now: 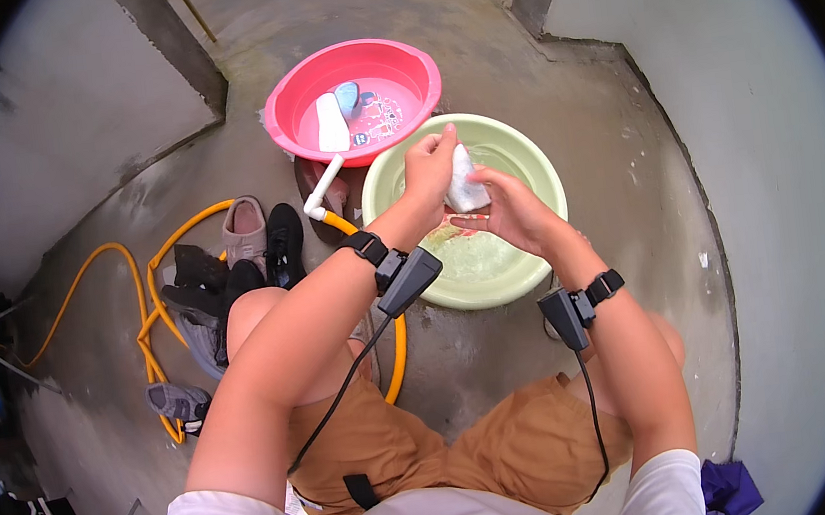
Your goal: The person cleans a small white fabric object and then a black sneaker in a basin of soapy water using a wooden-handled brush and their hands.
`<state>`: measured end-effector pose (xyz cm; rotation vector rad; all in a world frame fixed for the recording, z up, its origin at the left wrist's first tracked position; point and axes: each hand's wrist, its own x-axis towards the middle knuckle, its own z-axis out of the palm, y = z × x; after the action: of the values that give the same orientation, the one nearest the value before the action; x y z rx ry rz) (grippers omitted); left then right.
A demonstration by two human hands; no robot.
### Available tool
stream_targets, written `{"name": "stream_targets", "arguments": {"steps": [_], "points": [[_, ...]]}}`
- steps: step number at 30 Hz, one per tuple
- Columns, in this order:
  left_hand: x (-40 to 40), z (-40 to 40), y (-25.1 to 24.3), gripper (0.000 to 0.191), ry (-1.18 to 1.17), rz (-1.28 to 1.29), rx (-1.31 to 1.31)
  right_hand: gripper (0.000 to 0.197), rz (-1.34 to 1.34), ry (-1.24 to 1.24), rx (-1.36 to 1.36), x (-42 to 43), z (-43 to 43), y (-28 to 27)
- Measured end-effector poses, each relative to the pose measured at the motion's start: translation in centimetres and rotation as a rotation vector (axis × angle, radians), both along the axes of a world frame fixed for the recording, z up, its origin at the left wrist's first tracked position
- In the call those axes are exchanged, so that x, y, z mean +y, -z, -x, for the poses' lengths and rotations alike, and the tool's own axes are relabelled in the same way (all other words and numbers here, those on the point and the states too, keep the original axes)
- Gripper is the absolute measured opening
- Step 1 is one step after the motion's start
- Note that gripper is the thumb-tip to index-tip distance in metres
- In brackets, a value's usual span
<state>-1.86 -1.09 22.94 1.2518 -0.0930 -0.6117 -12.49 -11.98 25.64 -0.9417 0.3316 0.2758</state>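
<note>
Over the pale green basin (554,190), both of my hands are on a bundled white cloth (465,182). My left hand (430,169) grips its upper part, with the thumb on top. My right hand (505,206) pinches its lower right side, some fingers spread beneath. Water and a red and yellow pattern show in the basin below. Behind it stands a pink basin (277,117) holding a folded white cloth (331,124) and a blue object (348,100), perhaps a brush or a sock.
A yellow hose (401,349) with a white pipe end (316,200) curves between the basins and my left leg. Several shoes (284,244) lie at the left on the wet concrete floor. Walls stand on both sides, and a purple cloth (731,492) lies at the lower right.
</note>
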Motion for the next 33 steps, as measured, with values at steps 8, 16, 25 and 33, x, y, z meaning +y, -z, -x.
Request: {"name": "stream_targets", "arguments": {"steps": [8, 16, 25, 33], "points": [[1.0, -0.4, 0.6, 0.028, -0.102, -0.274, -0.018, 0.031, 0.357, 0.337, 0.274, -0.9, 0.9, 6.1], [1.9, -1.3, 2.4, 0.027, -0.102, -0.354, -0.062, 0.062, 0.209, 0.550, -0.016, 0.6, -3.1, 5.2], [0.9, -0.7, 2.9, 0.021, -0.041, -0.332, -0.056, 0.038, 0.304, 0.411, -0.036, 0.7, -4.7, 2.0], [0.7, 0.5, 1.9, 0.022, -0.002, -0.266, 0.018, 0.020, 0.424, 0.429, 0.077, 0.5, -3.3, 2.6]]}}
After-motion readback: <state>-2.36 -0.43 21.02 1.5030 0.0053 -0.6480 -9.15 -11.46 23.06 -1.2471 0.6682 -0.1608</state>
